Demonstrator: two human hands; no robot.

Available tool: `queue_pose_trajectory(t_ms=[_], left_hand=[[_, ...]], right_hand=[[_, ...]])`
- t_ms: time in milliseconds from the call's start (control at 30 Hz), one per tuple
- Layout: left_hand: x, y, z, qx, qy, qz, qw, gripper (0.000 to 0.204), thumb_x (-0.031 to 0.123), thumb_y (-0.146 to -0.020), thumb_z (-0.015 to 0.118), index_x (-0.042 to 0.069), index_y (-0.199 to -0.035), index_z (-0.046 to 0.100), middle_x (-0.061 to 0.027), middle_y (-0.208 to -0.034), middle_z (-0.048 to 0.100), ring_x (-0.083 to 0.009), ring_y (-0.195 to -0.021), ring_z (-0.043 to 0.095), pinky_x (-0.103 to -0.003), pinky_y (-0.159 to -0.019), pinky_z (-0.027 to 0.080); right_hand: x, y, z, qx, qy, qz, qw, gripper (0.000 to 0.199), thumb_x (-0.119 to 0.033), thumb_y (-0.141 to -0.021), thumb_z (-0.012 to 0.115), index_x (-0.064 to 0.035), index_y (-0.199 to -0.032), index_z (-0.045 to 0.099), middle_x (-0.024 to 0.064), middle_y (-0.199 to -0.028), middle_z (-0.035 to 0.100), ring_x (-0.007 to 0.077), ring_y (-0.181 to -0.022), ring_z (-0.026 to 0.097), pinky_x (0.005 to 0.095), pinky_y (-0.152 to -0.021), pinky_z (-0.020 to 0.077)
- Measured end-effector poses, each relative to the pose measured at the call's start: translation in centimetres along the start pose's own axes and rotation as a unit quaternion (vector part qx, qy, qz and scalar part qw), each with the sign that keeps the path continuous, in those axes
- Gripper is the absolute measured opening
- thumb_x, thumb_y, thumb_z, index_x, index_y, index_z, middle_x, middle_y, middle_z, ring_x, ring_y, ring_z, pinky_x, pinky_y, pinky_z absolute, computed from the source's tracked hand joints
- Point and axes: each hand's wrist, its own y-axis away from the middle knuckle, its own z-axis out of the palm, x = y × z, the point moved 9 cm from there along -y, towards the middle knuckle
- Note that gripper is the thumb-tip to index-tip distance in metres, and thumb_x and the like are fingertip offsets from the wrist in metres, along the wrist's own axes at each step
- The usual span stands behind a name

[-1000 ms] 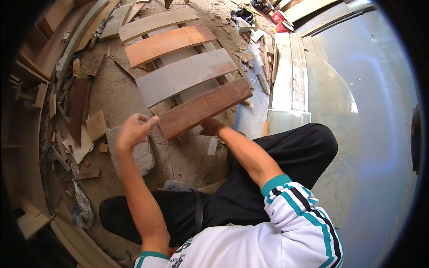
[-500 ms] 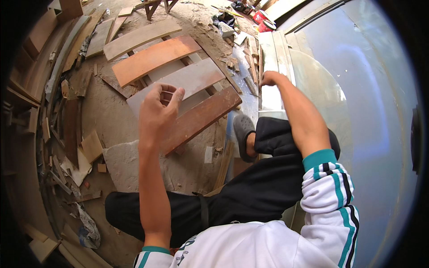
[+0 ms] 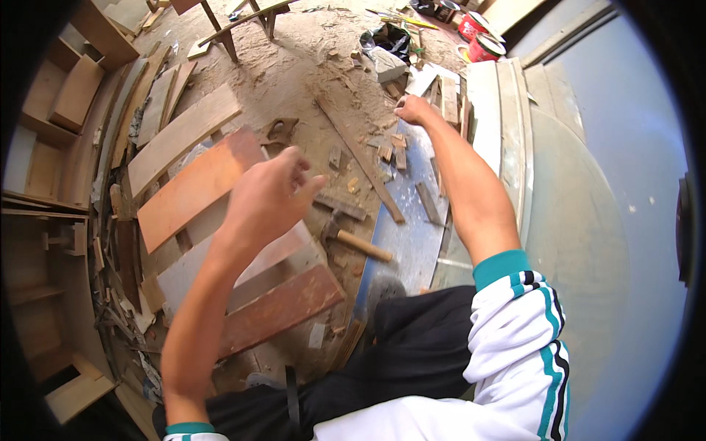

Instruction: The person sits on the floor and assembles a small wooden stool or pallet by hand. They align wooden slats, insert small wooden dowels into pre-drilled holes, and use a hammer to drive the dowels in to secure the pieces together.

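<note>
My left hand (image 3: 273,187) hovers over the drawer-front-like boards, its fingers loosely bent and the thumb apart, with nothing seen in it. Beneath it lie an orange-brown board (image 3: 193,187), a pale wood board (image 3: 180,140), a greyish board (image 3: 193,275) and a reddish-brown board (image 3: 283,309), side by side across supports. Farther right, my right hand (image 3: 413,110) is stretched out above the wood offcuts, fingers curled closed; whatever they may hold is hidden. A hammer (image 3: 360,244) with a wooden handle rests on the ground between my arms.
A saw handle (image 3: 279,132) shows beyond the boards. Small wood offcuts (image 3: 401,156) lie on a bluish sheet (image 3: 404,228). Red cans (image 3: 485,48) and a black plastic bag (image 3: 386,40) stand far right. Wooden cabinets (image 3: 51,279) line the left; a large bluish panel (image 3: 618,220) is at right.
My view has turned and my body has shifted forward, bringing the hammer and saw handle into sight. My right hand has reached farther out over the offcuts; my left hand's fingers have loosened.
</note>
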Motion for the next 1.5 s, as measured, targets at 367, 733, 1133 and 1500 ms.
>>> queue_pose_trajectory(t_ms=[367, 733, 1133, 1500], left_hand=[[-9.2, -18.8, 28.5, -0.239, -0.228, -0.213, 0.92, 0.103, 0.063, -0.086, 0.065, -0.008, -0.15, 0.028, -0.0281, -0.159, 0.026, -0.0419, -0.146, 0.03, -0.049, -0.115, 0.035], [-11.9, -25.7, 29.1, -0.156, -0.233, -0.173, 0.944, 0.078, 0.062, -0.087, 0.062, -0.001, -0.134, 0.053, -0.0248, -0.138, 0.052, -0.0374, -0.131, 0.05, -0.049, -0.108, 0.041], [-14.7, -32.9, 31.2, 0.144, -0.197, -0.084, 0.966, 0.094, 0.074, -0.092, 0.039, 0.01, -0.158, 0.023, -0.0221, -0.165, 0.015, -0.0348, -0.154, 0.007, -0.049, -0.124, 0.0], [-13.2, -33.2, 31.8, 0.113, -0.192, -0.099, 0.97, 0.087, 0.069, -0.092, 0.046, 0.011, -0.154, 0.031, -0.0199, -0.162, 0.023, -0.0318, -0.153, 0.015, -0.054, -0.122, 0.0]], right_hand=[[5.5, -4.0, 11.1, -0.024, -0.129, 0.123, 0.984, 0.042, -0.03, -0.09, 0.06, -0.0098, -0.128, 0.063, 0.0181, -0.132, 0.062, 0.0377, -0.123, 0.059, 0.0491, -0.1, 0.0498], [7.5, -4.6, 16.3, 0.13, -0.113, 0.015, 0.985, 0.036, -0.026, -0.096, 0.044, -0.0014, -0.119, 0.057, 0.0249, -0.121, 0.058, 0.0473, -0.111, 0.057, 0.0529, -0.1, 0.0443], [4.4, -3.2, 11.4, 0.141, -0.093, 0.035, 0.985, 0.03, -0.023, -0.088, 0.057, 0.0003, -0.1, 0.072, 0.0221, -0.113, 0.062, 0.0385, -0.107, 0.062, 0.0493, -0.092, 0.0523], [10.2, -20.1, -0.3, 0.305, -0.238, 0.032, 0.921, 0.03, -0.027, -0.093, 0.053, -0.0012, -0.09, 0.069, 0.0206, -0.094, 0.071, 0.0387, -0.094, 0.07, 0.0457, -0.083, 0.0546]])
